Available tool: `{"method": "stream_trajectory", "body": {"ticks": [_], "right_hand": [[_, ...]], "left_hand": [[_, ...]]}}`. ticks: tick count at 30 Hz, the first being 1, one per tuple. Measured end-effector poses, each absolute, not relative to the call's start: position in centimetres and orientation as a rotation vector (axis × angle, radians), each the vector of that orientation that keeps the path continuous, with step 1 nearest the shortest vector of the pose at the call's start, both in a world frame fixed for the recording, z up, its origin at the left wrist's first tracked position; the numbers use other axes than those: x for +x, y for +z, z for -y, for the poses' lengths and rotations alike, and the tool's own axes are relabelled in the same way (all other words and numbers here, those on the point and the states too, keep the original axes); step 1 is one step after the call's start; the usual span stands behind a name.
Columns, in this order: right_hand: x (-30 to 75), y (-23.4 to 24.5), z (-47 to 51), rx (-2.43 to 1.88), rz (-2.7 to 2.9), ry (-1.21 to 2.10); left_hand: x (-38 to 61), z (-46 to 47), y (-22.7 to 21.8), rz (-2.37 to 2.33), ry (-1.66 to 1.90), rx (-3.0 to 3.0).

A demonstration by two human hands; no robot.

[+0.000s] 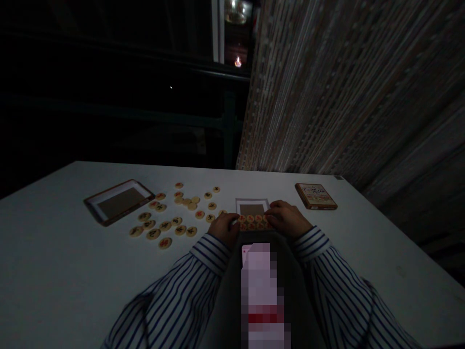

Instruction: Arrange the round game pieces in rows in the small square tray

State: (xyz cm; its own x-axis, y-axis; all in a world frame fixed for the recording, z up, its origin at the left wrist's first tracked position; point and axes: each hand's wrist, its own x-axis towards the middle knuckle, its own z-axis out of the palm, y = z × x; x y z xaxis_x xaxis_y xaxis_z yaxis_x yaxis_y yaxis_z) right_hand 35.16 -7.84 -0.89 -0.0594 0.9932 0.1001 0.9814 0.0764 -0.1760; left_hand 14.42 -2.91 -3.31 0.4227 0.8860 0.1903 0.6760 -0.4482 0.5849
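The left grip and right grip meet opposite ends of two rows of red-lettered discs in a small box; whether either is closed on one, I cannot tell. Left of them, most loose discs bear red or black characters; rightward, a case carries dark lettering, illegibly dim.

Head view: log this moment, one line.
left hand: left edge of box; right hand: right edge; in box: red-marked discs; table: loose discs scattered left of box
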Motion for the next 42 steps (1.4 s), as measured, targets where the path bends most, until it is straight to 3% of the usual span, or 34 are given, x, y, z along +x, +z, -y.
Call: {"method": "stream_trajectory", "body": {"ticks": [42], "right_hand": [[35.37,-0.92,7.86,-1.998,2.169,0.097]], "left_hand": [[14.25,2.64,-3.37,-1.294,0.623,2.271]]}}
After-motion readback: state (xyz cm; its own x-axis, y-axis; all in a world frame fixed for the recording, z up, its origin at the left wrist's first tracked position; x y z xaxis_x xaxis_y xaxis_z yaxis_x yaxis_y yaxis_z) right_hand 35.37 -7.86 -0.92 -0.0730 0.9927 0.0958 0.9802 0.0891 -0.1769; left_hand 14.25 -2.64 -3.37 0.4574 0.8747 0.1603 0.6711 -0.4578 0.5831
